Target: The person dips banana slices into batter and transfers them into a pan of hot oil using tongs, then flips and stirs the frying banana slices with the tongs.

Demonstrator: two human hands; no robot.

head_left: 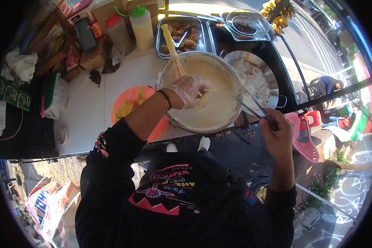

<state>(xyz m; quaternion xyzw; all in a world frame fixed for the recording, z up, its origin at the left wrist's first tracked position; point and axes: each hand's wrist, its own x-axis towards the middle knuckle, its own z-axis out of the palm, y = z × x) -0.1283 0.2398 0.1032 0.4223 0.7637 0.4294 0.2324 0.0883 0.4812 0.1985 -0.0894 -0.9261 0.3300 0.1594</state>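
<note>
My left hand (pixel 188 91), in a clear plastic glove, is over a large metal bowl of pale batter (pixel 211 109). Its fingers are closed round a yellowish piece (pixel 203 99) coated with batter. A yellow-handled whisk (pixel 169 43) leans in the bowl behind that hand. My bare right hand (pixel 277 131) grips the handles of metal tongs (pixel 256 101), whose far ends reach over the bowl's right side. Right of the bowl, a wide pan (pixel 252 78) holds frothing oil with food in it. Yellow pieces (pixel 124 110) lie in an orange-pink basin (pixel 130 94), partly hidden by my left forearm.
Behind the bowl stands a metal tray of fried food (pixel 186 35). Two squeeze bottles (pixel 142 31) and boxes fill the back left. A strainer (pixel 244 27) rests at the back right. A pink basket (pixel 304 140) hangs at the right. A person (pixel 330 84) is farther off.
</note>
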